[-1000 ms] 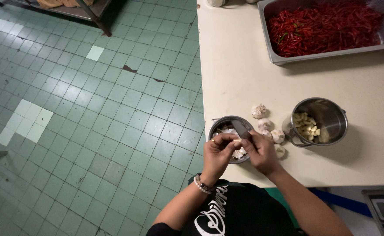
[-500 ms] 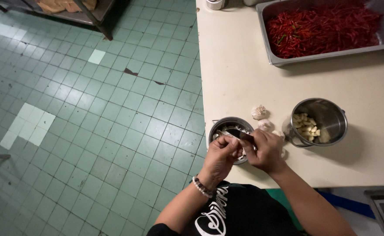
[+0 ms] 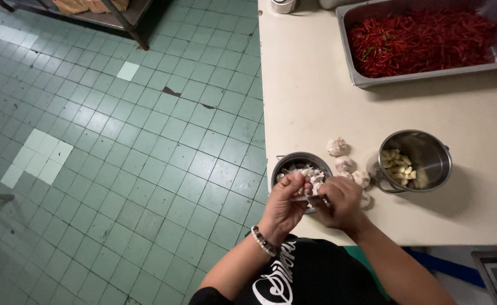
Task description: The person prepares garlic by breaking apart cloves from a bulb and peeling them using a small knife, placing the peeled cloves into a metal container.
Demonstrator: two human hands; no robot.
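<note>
1. Pinching with the left hand, fingers curled in, grip closed on a small pale garlic clove.
2. Pinching the same clove from the other side with the right hand, grip closed too, thumb and fingertips pressed close to the left ones.
3. Holding that clove up in the air, right above the near edge of a small round metal bowl full of papery white skins.
4. Looks like pulling the skin off the clove, judging by the two pinching hands and the skins below.
5. Hard to tell how much skin is left, with the clove mostly hidden by fingers.
6. Just beside the bowl, to its right: three whole garlic bulbs lying on the pale bench.
7. A bit further right: a shiny steel pot with peeled cloves at the bottom, close enough to reach with the right hand.
8. At the far end of the bench, well apart from the hands: a big metal tray heaped with red chillies.
9. On the left wrist: a beaded bracelet.
10. Down on the left: a green tiled floor.
</note>
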